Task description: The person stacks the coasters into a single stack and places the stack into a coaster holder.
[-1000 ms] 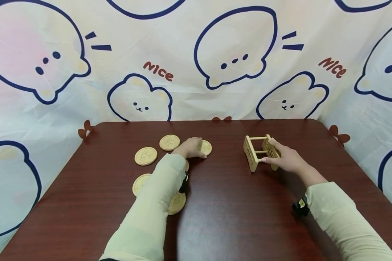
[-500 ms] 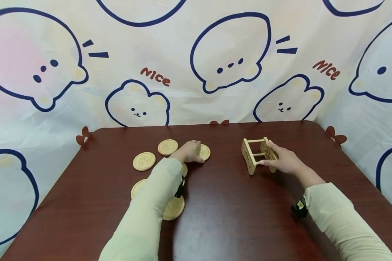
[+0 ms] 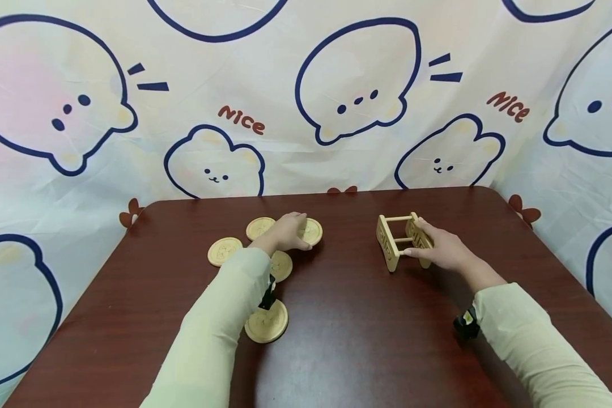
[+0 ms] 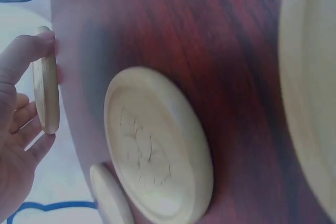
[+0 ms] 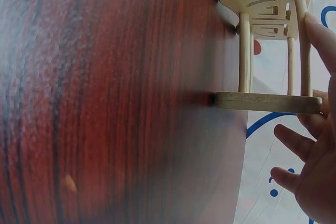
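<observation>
Coaster rack (image 3: 387, 243) stands unfilled, gripped by the right hand (image 3: 445, 247); left of it, the left hand (image 3: 284, 232) pinches one coaster (image 3: 314, 232), while other coasters (image 3: 224, 251) lie unracked.

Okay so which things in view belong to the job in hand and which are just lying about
Job:
pale round wooden disc, pinched by left hand
pale wooden rack, held by right hand
remaining pale round wooden discs, probably

Just background:
dark reddish-brown table
white cartoon-printed backdrop

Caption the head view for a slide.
Left hand pinches a round wooden disc while the right hand grips a small wooden rack.
</observation>
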`<state>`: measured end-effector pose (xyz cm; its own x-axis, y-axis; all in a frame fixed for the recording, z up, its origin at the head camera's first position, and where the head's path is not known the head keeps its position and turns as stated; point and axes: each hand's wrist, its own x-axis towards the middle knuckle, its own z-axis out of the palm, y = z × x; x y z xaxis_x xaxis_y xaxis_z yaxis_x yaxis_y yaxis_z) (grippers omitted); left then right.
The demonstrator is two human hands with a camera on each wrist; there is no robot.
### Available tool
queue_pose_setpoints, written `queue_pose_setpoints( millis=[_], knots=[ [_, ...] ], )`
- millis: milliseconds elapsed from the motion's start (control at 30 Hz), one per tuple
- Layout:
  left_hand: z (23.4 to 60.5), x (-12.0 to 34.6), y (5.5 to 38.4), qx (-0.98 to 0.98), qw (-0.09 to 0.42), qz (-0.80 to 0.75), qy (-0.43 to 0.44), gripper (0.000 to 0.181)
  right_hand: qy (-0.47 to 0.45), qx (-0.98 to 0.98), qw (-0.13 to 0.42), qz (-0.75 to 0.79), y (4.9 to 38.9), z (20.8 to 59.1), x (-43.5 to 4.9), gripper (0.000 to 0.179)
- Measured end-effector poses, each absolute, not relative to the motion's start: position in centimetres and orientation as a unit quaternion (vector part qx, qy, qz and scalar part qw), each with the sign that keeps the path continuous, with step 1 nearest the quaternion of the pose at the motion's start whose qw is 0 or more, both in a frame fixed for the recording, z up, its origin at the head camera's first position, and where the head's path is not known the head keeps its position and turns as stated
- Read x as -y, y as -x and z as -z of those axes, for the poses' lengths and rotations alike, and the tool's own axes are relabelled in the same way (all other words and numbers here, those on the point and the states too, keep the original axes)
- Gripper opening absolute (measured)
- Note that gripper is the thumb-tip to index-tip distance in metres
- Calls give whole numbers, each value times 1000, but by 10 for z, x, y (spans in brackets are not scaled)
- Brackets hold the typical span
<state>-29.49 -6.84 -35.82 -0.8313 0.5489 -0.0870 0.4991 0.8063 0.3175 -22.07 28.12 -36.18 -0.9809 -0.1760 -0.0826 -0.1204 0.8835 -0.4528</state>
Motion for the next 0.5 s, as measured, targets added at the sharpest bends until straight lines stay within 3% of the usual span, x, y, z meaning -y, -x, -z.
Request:
queue_pose_setpoints(
  millis=[200,500],
  knots=[
    [350,80,289,-943,62,-150,-290,79,68,-968,68,232,220,360,-280,97],
    [343,94,278,-940,63,-169,-289,80,69,-969,64,229,220,360,-281,100]
  ],
)
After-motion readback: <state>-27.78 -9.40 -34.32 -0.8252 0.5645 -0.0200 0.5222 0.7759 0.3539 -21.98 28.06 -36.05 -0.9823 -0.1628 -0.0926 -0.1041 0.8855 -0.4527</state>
